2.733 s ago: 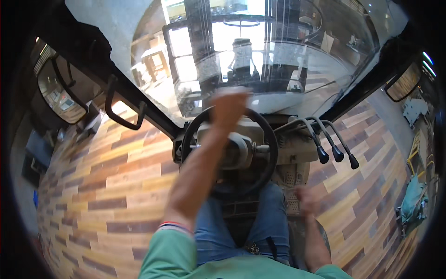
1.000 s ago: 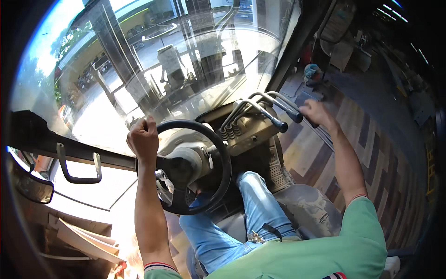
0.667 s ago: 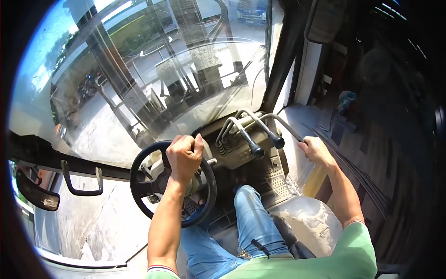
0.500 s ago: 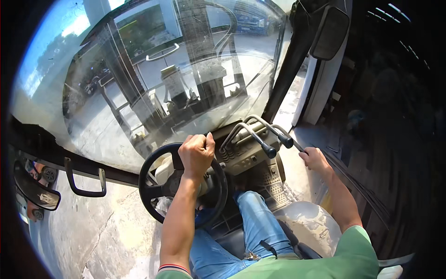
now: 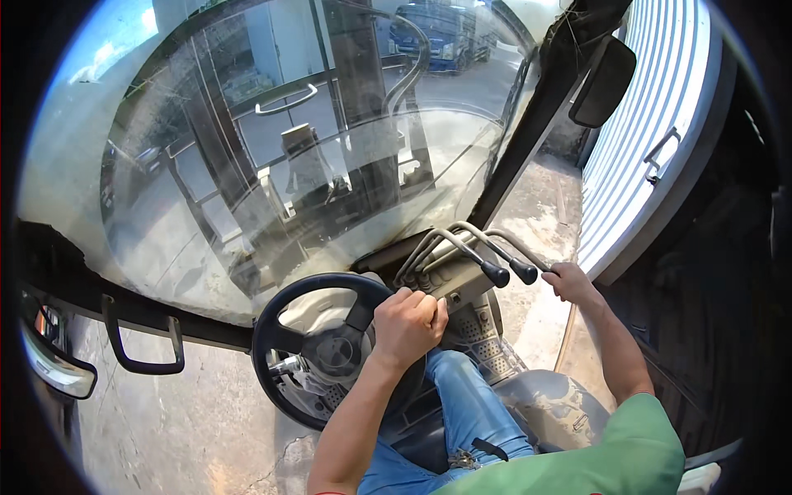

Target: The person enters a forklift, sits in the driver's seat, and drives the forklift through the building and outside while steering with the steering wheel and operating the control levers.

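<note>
My left hand (image 5: 410, 327) is closed in a fist at the right side of the black steering wheel (image 5: 279, 388). The hand hides the part of the rim it holds. My right hand (image 5: 571, 283), at the far right, grips the end of a bent lever (image 5: 518, 244); its fingers cover the tip. Just left of that hand, two bent metal levers with black knobs (image 5: 509, 273) rise from the beige console (image 5: 444, 290), and neither is touched. Below them lies a dotted pedal plate (image 5: 487, 340), beside my jeans-clad leg (image 5: 466, 396).
A scratched, curved windshield (image 5: 247, 165) stands ahead, with a dark mast (image 5: 355, 99) beyond it. Outside are a blue truck (image 5: 445, 35) and, at right, a white ribbed door (image 5: 652, 107) with a handle. Mirrors (image 5: 604, 81) flank the cab; a black grab handle (image 5: 142, 363) sits left.
My left hand has swung clockwise with the wheel, from its top to its right side. The outside view has shifted: the ribbed door has appeared and the truck shows more fully.
</note>
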Demonstrator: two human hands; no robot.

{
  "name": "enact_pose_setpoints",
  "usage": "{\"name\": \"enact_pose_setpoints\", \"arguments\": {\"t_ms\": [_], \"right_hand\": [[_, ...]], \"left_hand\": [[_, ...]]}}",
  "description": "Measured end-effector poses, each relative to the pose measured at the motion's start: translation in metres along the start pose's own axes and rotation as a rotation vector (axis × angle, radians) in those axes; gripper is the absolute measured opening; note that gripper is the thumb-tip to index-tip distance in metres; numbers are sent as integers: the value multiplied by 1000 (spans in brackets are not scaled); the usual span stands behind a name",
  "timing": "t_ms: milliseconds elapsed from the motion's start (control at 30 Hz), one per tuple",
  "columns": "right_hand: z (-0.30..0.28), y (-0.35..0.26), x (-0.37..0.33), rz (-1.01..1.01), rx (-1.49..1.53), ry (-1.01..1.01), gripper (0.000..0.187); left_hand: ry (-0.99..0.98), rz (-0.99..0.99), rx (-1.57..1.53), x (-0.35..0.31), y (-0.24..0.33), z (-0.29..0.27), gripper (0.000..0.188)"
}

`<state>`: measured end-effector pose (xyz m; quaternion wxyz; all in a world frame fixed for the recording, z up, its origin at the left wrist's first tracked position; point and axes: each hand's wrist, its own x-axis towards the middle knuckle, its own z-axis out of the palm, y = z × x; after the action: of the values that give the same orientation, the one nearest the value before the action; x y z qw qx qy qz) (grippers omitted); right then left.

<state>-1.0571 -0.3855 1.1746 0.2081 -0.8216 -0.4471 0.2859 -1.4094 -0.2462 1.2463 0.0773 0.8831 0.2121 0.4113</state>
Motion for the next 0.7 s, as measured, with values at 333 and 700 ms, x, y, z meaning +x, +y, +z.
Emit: {"name": "enact_pose_setpoints", "arguments": {"t_ms": [333,700], "right_hand": [[95,-46,-50,20,-72,77,39],[24,21,17,-54,-123,154,34]], "left_hand": [[-245,-51,-71,-222,30,-138,34],[243,-466,256,-74,-102,-143,40]]}}
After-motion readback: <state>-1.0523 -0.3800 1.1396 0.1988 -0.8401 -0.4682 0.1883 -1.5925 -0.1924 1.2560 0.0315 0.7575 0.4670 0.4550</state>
